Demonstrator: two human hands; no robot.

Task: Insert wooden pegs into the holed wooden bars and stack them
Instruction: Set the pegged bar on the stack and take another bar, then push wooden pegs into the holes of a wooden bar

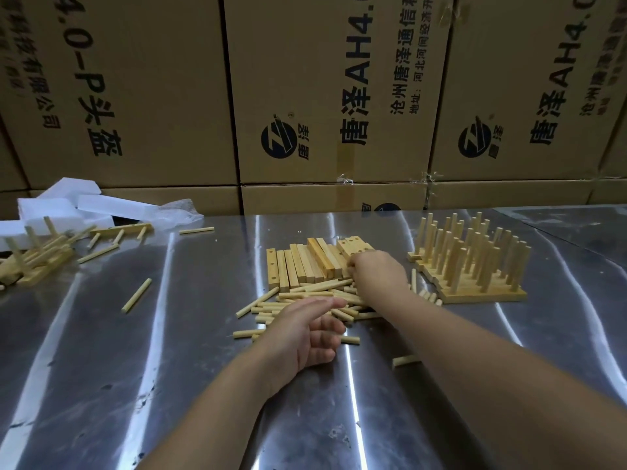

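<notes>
Your pegged bars (475,266) stand stacked toward the right table (169,368) edge, many bars (305,266) and pegs (295,301) remain; left hand (305,337) open, right hand (376,273) curled, hold unclear.

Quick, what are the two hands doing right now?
Left hand: open, holding nothing, over the loose wooden pegs.
Right hand: curled at the wooden bars; grip cannot be told.

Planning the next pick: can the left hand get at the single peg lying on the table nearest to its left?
Probably yes. The left hand is open and looks empty, and only bare table lies between it and that peg.
</notes>
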